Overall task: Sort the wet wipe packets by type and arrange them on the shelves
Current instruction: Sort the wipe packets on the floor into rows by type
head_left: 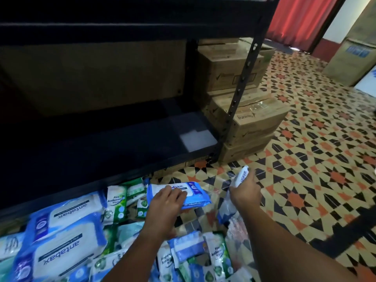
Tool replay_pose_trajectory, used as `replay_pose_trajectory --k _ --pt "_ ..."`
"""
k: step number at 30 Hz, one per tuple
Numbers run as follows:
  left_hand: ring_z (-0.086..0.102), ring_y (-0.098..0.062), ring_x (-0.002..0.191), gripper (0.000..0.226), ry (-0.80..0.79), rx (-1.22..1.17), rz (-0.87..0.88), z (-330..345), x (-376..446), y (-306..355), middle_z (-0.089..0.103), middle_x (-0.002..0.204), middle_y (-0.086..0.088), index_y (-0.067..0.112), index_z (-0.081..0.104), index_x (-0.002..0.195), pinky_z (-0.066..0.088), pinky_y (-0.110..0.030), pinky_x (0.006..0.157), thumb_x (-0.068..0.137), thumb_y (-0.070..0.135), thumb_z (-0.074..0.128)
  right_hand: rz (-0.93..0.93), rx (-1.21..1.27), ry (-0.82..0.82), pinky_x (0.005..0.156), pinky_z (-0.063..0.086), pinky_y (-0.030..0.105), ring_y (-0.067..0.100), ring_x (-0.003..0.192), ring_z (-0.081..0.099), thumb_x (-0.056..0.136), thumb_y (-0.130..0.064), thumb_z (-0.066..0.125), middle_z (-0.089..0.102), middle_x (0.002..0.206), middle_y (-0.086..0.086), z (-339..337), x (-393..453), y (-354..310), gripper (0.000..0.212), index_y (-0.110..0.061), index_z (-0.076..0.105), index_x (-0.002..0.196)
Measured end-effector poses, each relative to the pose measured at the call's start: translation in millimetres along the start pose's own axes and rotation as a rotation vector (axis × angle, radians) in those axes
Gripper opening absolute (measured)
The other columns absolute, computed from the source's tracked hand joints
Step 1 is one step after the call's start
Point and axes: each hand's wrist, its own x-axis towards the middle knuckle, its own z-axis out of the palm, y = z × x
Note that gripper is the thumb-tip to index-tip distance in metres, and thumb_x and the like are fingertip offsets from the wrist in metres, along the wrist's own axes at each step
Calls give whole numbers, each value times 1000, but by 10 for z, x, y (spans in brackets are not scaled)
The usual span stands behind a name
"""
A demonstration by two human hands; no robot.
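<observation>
Two blue-and-white packets were held, one in each hand. The left hand (165,202) was laid over a flat blue packet (183,193) on the patterned tiled floor (317,151), its fingers spread across the white lid and curled over the near edge, so that part of the printed name was covered. The right hand (245,192) was closed round a second blue packet (241,177), held edge-on above the floor — only its narrow side and part of the lettering could be read. At the near left edge of the floor, a heap of packets (67,237) was seen: at least three large blue ones and several green-and-white ones, the exact count being lost to blur and to the frame's lower edge. The black shelving unit (242,82) stood behind the heap, its lower shelf dark and hard to make out. Four stacked cardboard boxes (254,119) were counted just beside its right post.
</observation>
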Motion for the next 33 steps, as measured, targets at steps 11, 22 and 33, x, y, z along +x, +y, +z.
replay_pose_trajectory --k 11,22,33 --pt "56 -31 92 93 -41 50 -47 456 311 -62 66 103 -7 12 69 112 52 -45 71 22 7 93 -78 -132 -76 77 58 39 30 89 67 91 -20 69 66 101 12 468 346 -81 36 -17 56 124" --pt "56 -36 124 71 -127 -53 -7 698 145 -196 62 130 -11 18 65 121 47 -49 96 55 19 91 -97 -17 -46 95 49 42 31 121 53 103 -44 46 42 144 14 627 240 28 48 -28 42 148" --pt "55 -29 121 63 -73 -92 -94 696 197 -206 62 128 -7 26 66 121 51 -46 92 65 43 88 -539 -3 -112 122 22 41 21 154 6 92 2 38 11 165 -11 511 214 689 55 -21 63 135"
